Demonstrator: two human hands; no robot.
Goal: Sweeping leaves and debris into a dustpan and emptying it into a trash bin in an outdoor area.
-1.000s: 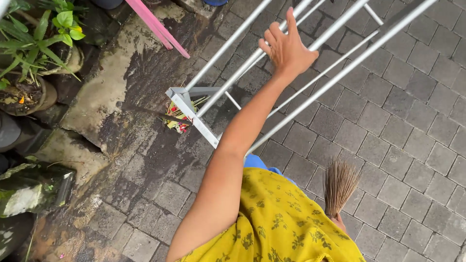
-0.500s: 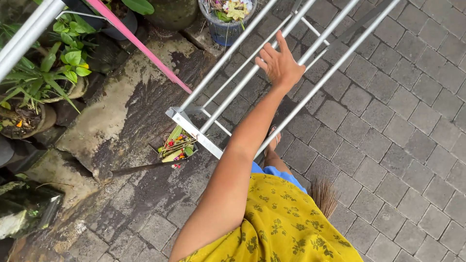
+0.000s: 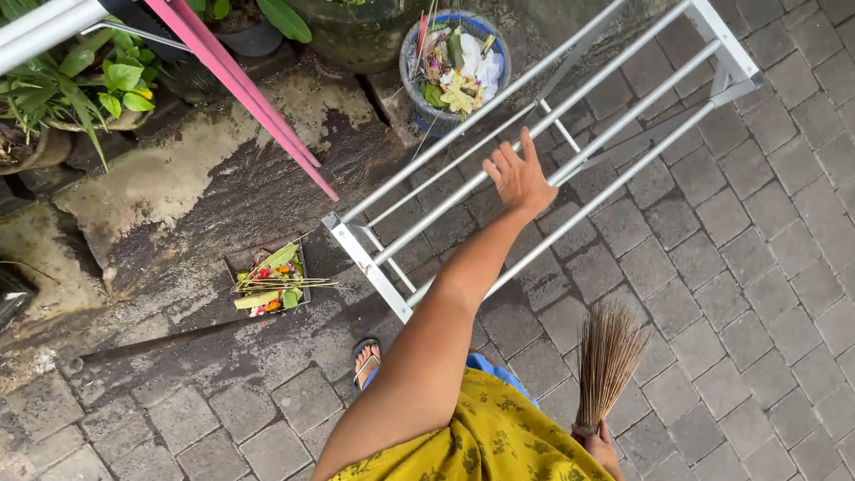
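Note:
My left hand reaches forward and lies over a middle rail of a grey metal drying rack, fingers curled on the bar. The rack stands low over the paving, and its near end bar is just ahead of my foot in a sandal. My right hand, at the bottom edge beside my yellow patterned shirt, grips a bundle-of-sticks broom with its brown bristles fanning upward. Only part of that hand shows.
A small leaf tray of flowers lies on the wet paving left of the rack. A blue pot full of leaves and paper stands beyond it. Pink poles slant at upper left beside potted plants. Grey pavers stretch to the right.
The rack, with my left hand on it, has shifted right, off the flower tray, and its far end has come into view. The broom is higher at my right side.

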